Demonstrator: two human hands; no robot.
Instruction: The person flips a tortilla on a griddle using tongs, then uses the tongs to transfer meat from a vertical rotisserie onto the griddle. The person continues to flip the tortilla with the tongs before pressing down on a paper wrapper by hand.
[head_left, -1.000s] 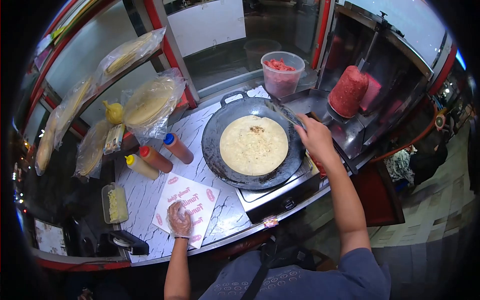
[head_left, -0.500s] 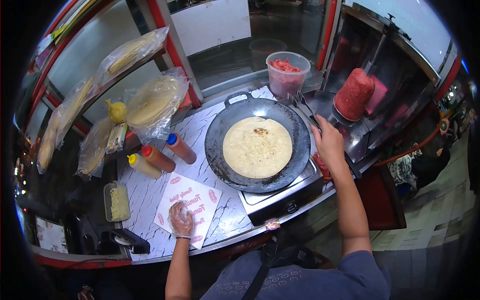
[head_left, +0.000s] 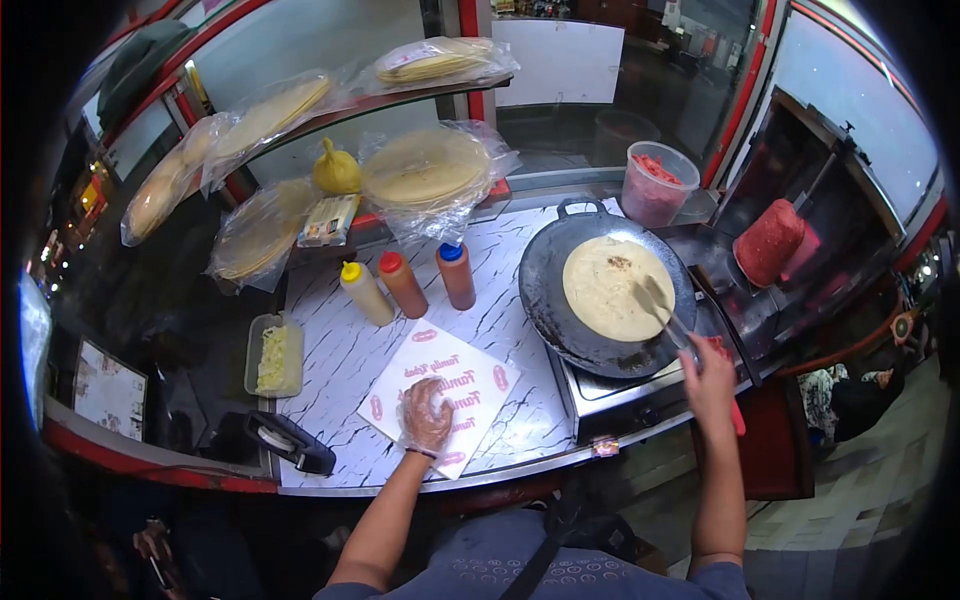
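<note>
My left hand [head_left: 427,412], in a clear plastic glove, rests on a white printed paper wrapper [head_left: 474,385] lying on the counter. Its fingers are curled in, and whatever may be inside them is hidden. In my right hand [head_left: 708,378] are metal tongs [head_left: 672,322], whose tips reach over the right side of a round flatbread [head_left: 605,290] and seem to touch it. The flatbread lies flat in a dark, wide pan [head_left: 548,312] and has a small browned patch near its far edge. Under the pan is a stove [head_left: 612,400].
Squeeze bottles [head_left: 404,285] stand behind the wrapper. A tub of shredded cabbage [head_left: 278,357] sits at the left. Bagged flatbreads [head_left: 428,178] fill the shelves. Behind the pan is a bucket of red food [head_left: 658,185]; a red meat cone [head_left: 770,243] stands at the right.
My right hand has brought the tongs from beside the pan's right rim down over the flatbread. The left hand stays on the wrapper. The camera view has turned left.
</note>
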